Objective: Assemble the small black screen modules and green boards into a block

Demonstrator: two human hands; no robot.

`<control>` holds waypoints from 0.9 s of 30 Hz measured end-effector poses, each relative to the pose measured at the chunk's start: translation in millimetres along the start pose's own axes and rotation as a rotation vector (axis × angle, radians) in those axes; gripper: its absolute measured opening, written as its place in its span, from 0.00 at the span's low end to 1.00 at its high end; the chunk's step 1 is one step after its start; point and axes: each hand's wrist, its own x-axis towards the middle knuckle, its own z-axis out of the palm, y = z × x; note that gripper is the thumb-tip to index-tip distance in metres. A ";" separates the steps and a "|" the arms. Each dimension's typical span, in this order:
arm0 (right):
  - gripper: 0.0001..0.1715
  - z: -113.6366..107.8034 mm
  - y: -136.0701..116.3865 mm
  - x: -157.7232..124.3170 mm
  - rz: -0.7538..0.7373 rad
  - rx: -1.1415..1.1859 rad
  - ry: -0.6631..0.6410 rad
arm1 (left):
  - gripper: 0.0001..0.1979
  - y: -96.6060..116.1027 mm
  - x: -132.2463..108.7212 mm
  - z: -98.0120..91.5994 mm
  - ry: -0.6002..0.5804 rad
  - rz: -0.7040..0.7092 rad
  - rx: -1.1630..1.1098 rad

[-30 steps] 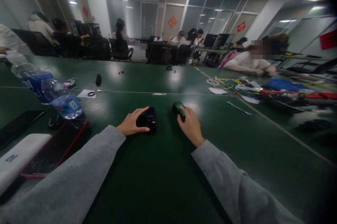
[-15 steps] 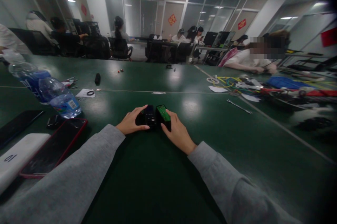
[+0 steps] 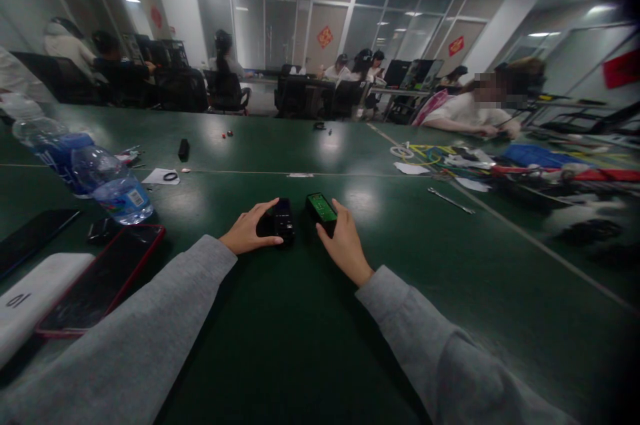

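Note:
Near the middle of the green table (image 3: 270, 305), my left hand (image 3: 250, 228) grips a small black device (image 3: 283, 220) between thumb and fingers. My right hand (image 3: 346, 238) holds a black casing with a green circuit board (image 3: 323, 207) showing on its upper face. The casing is tilted to the left at its far end. A dark gap of tabletop separates the two objects. Fingertips of both hands rest at the objects' near and far ends; the fingers behind them are partly hidden.
Left: water bottles (image 3: 117, 188), a red-edged phone (image 3: 103, 278), a white power bank (image 3: 35, 298) and a small black block (image 3: 184, 150). Right: a wrench (image 3: 451, 200), a heap of cables and tools (image 3: 545, 172). A person (image 3: 465, 112) leans on the table's far right.
My right hand has moved right with the green-board casing, widening the gap to the black device. My left hand has stayed nearly in place.

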 end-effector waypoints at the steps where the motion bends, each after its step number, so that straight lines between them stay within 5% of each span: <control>1: 0.36 1.4 4.4 1.1 0.023 0.014 0.016 | 0.46 0.1 -0.2 -0.2 -0.005 -0.009 -0.001; 8: 0.27 1.9 14.7 5.1 0.091 0.119 -0.022 | 0.46 -0.9 -0.8 -0.6 -0.002 -0.008 -0.003; 18: 0.30 -4.8 -10.2 -0.1 -0.098 -0.064 -0.100 | 0.46 0.3 0.0 1.0 0.012 0.029 0.043; 22: 0.21 -3.8 -6.2 1.6 -0.089 0.056 -0.113 | 0.46 1.1 -0.1 0.4 0.008 0.017 0.050; 27: 0.22 -2.9 0.4 3.8 -0.085 0.162 -0.100 | 0.46 2.9 -0.9 -1.3 -0.004 -0.001 0.044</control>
